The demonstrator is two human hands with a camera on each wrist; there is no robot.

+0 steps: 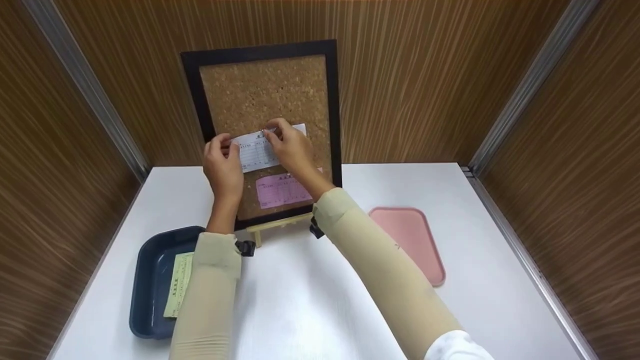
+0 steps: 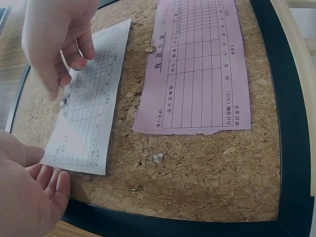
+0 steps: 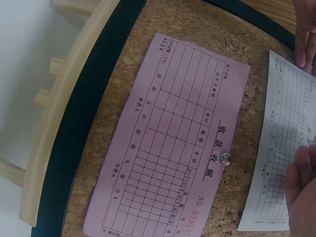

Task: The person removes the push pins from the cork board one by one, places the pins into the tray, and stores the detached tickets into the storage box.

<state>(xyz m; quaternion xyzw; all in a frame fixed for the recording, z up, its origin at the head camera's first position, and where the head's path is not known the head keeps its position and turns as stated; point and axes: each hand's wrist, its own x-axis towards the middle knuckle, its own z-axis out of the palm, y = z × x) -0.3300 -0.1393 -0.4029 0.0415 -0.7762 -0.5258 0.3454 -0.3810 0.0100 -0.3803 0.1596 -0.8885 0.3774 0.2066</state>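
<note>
A white receipt slip lies against the framed corkboard, above a pink receipt slip. My left hand pinches the white slip's left edge between thumb and fingers. At its top edge, the thumb and index finger of my right hand are bent close around a small pin. A slight gap shows between a right fingertip and that pin in the left wrist view. A round metal pin holds the pink slip's top edge.
The board leans on a small wooden easel by the back wall. At left a dark blue tray contains yellow-green slips, partly behind my left sleeve. A pink tray lies at right, partly behind my right sleeve.
</note>
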